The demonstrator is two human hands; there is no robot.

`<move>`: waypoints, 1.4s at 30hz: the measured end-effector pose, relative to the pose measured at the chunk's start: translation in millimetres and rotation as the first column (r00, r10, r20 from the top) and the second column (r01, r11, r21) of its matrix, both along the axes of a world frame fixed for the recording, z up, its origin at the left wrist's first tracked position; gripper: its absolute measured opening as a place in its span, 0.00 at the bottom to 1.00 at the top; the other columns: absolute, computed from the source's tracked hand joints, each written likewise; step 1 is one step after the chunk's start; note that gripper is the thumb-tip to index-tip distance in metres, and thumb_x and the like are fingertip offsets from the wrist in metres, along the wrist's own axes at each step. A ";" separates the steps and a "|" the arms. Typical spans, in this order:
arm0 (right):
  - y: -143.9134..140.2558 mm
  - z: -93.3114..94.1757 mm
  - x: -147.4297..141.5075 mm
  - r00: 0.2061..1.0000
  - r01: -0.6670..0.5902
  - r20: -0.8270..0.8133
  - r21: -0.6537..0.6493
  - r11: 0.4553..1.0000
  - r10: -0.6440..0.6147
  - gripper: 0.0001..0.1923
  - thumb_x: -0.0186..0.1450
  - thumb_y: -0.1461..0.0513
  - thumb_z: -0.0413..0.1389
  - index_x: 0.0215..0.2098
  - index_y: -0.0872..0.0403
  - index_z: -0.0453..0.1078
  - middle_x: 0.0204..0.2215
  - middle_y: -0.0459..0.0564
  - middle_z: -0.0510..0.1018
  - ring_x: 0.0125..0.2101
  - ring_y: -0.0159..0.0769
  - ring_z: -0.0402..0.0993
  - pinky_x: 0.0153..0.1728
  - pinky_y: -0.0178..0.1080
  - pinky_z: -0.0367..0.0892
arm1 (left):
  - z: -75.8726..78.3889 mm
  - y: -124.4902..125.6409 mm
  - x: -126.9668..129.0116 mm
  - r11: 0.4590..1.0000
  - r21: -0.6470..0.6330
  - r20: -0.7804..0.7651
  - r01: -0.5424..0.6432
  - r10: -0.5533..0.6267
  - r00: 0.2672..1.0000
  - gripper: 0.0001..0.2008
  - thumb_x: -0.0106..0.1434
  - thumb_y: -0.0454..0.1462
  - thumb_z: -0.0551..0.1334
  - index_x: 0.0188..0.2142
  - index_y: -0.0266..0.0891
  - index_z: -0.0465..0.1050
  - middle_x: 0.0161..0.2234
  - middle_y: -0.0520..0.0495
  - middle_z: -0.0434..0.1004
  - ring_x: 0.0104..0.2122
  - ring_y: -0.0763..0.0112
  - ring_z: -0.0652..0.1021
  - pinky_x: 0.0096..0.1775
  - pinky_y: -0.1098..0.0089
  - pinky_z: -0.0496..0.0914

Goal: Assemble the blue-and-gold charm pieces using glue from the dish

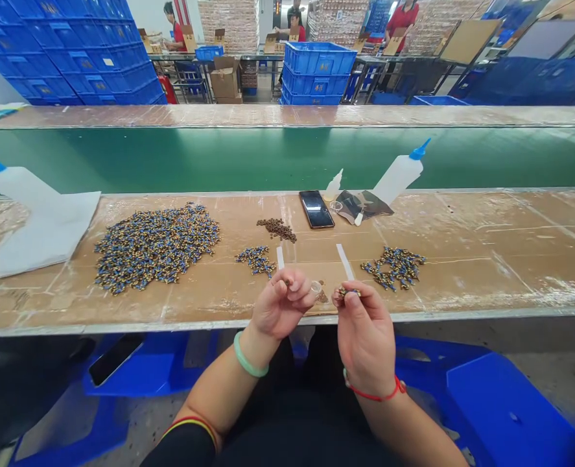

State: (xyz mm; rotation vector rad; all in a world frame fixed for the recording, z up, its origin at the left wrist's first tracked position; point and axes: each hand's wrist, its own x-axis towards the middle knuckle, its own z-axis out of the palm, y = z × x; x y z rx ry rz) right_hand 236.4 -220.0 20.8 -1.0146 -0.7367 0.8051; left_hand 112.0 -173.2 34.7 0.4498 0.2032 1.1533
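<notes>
My left hand is raised over the bench's near edge, its fingertips pinched on a small brown piece. Beside it, my right hand is closed on several small blue-and-gold parts, partly hidden by the thumb. Beyond the hands lie a small heap of brown pieces and a little cluster of blue-and-gold parts. A second cluster of those parts is at the right, and a large pile spreads at the left. A small clear round dish shows between the hands.
A phone, a small dropper bottle, a dark sheet and a white bottle with blue tip stand or lie at the back. Another white bottle and white paper are left. A green belt runs behind.
</notes>
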 end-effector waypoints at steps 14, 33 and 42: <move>1.3 17.6 -10.2 0.997 0.070 0.033 -0.023 0.997 -0.069 0.13 0.63 0.50 0.69 0.38 0.48 0.77 0.30 0.43 0.77 0.31 0.32 0.73 0.36 0.39 0.70 | -6.7 -16.6 4.0 0.992 -0.092 0.041 -0.085 0.089 0.995 0.19 0.52 0.41 0.80 0.29 0.39 0.72 0.24 0.57 0.61 0.20 0.82 0.53 0.18 0.83 0.51; 12.9 22.6 13.8 0.998 0.055 0.044 -0.004 0.999 -0.054 0.08 0.71 0.52 0.61 0.42 0.46 0.74 0.29 0.41 0.67 0.30 0.30 0.68 0.37 0.38 0.69 | 33.6 -27.6 -37.5 0.954 -0.045 -0.394 -0.296 0.255 0.883 0.13 0.71 0.43 0.64 0.29 0.41 0.74 0.26 0.52 0.67 0.22 0.77 0.65 0.24 0.76 0.64; -22.8 9.5 47.2 0.983 0.179 0.039 -0.066 0.982 -0.177 0.12 0.63 0.52 0.67 0.36 0.49 0.74 0.24 0.39 0.64 0.25 0.29 0.63 0.29 0.36 0.61 | -78.3 -83.6 -66.2 0.761 0.228 -0.918 0.607 0.376 -0.127 0.07 0.67 0.39 0.65 0.40 0.42 0.83 0.40 0.39 0.83 0.45 0.53 0.79 0.50 0.53 0.71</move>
